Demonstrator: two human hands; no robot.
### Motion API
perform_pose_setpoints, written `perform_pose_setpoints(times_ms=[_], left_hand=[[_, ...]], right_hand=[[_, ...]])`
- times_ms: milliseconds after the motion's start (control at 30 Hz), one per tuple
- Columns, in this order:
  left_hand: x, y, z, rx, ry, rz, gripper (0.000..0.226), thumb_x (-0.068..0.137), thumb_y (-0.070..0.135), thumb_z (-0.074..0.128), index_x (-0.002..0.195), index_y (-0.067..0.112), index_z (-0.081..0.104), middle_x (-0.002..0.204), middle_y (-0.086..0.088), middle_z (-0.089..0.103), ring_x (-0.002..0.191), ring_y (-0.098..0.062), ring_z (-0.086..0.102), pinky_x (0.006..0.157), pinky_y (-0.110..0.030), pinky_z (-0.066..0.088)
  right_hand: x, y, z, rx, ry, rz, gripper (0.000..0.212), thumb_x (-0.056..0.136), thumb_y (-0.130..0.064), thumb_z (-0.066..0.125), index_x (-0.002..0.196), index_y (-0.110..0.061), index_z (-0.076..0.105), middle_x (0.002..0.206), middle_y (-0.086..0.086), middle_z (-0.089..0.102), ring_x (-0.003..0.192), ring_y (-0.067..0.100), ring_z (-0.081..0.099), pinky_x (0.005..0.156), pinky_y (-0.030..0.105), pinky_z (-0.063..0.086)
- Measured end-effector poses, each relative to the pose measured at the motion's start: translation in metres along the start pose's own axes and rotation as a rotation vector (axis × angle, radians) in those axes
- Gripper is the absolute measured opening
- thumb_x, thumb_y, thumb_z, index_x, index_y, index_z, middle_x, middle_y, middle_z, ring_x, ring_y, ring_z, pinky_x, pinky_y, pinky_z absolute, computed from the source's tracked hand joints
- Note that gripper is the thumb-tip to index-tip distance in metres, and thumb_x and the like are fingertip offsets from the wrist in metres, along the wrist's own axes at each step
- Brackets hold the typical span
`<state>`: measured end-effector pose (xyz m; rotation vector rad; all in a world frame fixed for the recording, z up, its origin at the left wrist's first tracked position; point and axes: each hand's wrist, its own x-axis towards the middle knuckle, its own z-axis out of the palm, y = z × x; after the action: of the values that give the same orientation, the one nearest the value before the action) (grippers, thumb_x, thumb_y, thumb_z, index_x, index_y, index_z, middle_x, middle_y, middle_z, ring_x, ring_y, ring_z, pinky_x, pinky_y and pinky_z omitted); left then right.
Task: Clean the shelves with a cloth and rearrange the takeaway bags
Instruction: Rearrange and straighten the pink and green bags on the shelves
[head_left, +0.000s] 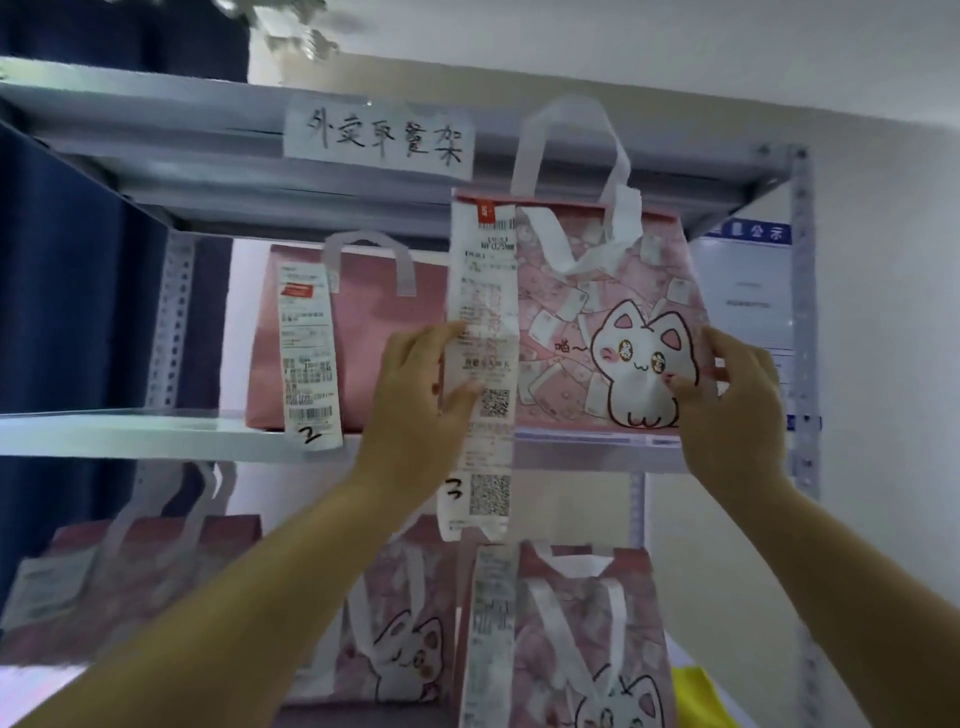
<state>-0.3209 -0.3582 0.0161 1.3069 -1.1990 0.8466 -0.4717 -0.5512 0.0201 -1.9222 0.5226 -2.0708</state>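
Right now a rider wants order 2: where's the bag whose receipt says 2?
Head view, middle shelf: the plain pink bag stands left of the cat bag the left hand and right hand hold.

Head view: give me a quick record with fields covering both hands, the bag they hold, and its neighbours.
cat bag: upright, bottom at middle shelf front edge
left hand: grips its left edge, thumb on long receipt
right hand: grips its right edge
long receipt: hangs past the shelf edge
neighbour: plain pink bag to the left, slip marked 2
below: more pink bags
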Motion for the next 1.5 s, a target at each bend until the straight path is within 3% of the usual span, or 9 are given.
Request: perform_pose_setpoints(times_ms=[100,333,433,733,900,1033,1233,1333,1500], left_hand=[[0.004,-0.004,0.026,0.012,-0.027,0.050,0.047,0.086,0.017,0.064,0.130,0.015,0.048,0.115,0.009,0.039,0.108,-0.004,0.041,0.099,-0.017,0.036],[0.017,-0.025,0.075,-0.017,-0.137,-0.022,0.049,0.088,0.020,0.062,0.134,0.019,0.043,0.119,0.013,0.035,0.112,-0.001,0.037,0.104,-0.025,0.035],[0.021,-0.042,0.090,0.038,-0.186,-0.087,0.050,0.087,0.021,0.063,0.132,0.023,0.043,0.129,0.007,0.038,0.120,-0.011,0.039,0.100,-0.023,0.029],[0.026,-0.058,0.107,0.085,-0.235,-0.138,0.053,0.085,0.016,0.064,0.133,0.021,0.041,0.133,0.001,0.035,0.109,-0.008,0.038,0.090,-0.019,0.031],[0.024,-0.054,0.106,0.081,-0.248,-0.162,0.053,0.086,0.017,0.063,0.134,0.021,0.041,0.133,0.000,0.034,0.110,-0.010,0.041,0.096,-0.028,0.041],[0.015,-0.046,0.087,0.076,-0.213,-0.170,0.052,0.084,0.015,0.066,0.131,0.022,0.044,0.129,0.003,0.036,0.108,-0.009,0.042,0.095,-0.033,0.045],[-0.007,-0.048,0.031,0.193,-0.111,-0.073,0.041,0.082,0.014,0.069,0.120,0.017,0.053,0.113,0.007,0.042,0.097,-0.008,0.048,0.085,-0.024,0.043],[-0.010,-0.057,-0.004,0.283,-0.076,-0.094,0.036,0.082,0.014,0.069,0.116,0.014,0.056,0.108,0.003,0.046,0.094,-0.011,0.050,0.083,-0.024,0.043],[-0.010,-0.080,-0.054,0.372,-0.043,-0.172,0.035,0.084,0.014,0.066,0.117,0.011,0.054,0.111,0.000,0.046,0.100,-0.016,0.050,0.090,-0.031,0.045]], right_hand=[[0.011,0.022,-0.002,-0.020,0.016,0.075,0.049,0.087,-0.009,0.061,0.134,-0.015,0.047,0.126,0.007,0.049,0.118,0.030,0.047,0.098,0.047,0.045],[0.026,0.061,0.004,-0.107,-0.001,0.134,0.050,0.086,-0.011,0.062,0.133,-0.017,0.047,0.127,0.006,0.049,0.119,0.030,0.047,0.100,0.050,0.043],[0.027,0.071,0.010,-0.141,-0.020,0.133,0.050,0.086,-0.011,0.063,0.134,-0.014,0.048,0.128,0.009,0.048,0.119,0.031,0.046,0.103,0.047,0.040],[0.038,0.083,0.022,-0.219,-0.168,0.185,0.045,0.088,-0.017,0.063,0.130,-0.012,0.050,0.126,0.008,0.051,0.115,0.027,0.050,0.098,0.038,0.042],[0.037,0.078,0.014,-0.220,-0.198,0.225,0.042,0.090,-0.015,0.059,0.131,-0.016,0.049,0.130,0.004,0.051,0.119,0.025,0.049,0.094,0.036,0.042],[0.030,0.060,0.005,-0.230,-0.126,0.116,0.048,0.088,-0.021,0.064,0.133,-0.016,0.049,0.135,0.006,0.049,0.124,0.026,0.044,0.097,0.038,0.039],[0.003,0.011,0.016,0.047,-0.087,-0.099,0.027,0.086,-0.017,0.065,0.112,-0.014,0.060,0.109,0.000,0.057,0.091,0.012,0.055,0.071,0.011,0.040],[-0.017,-0.018,0.034,0.145,-0.177,-0.195,0.023,0.086,-0.016,0.065,0.108,-0.013,0.060,0.098,-0.005,0.057,0.081,0.008,0.057,0.068,0.015,0.046],[-0.045,-0.062,0.073,0.191,-0.416,-0.249,0.030,0.086,-0.018,0.064,0.115,-0.013,0.058,0.102,-0.006,0.059,0.090,0.009,0.058,0.079,0.027,0.052]])
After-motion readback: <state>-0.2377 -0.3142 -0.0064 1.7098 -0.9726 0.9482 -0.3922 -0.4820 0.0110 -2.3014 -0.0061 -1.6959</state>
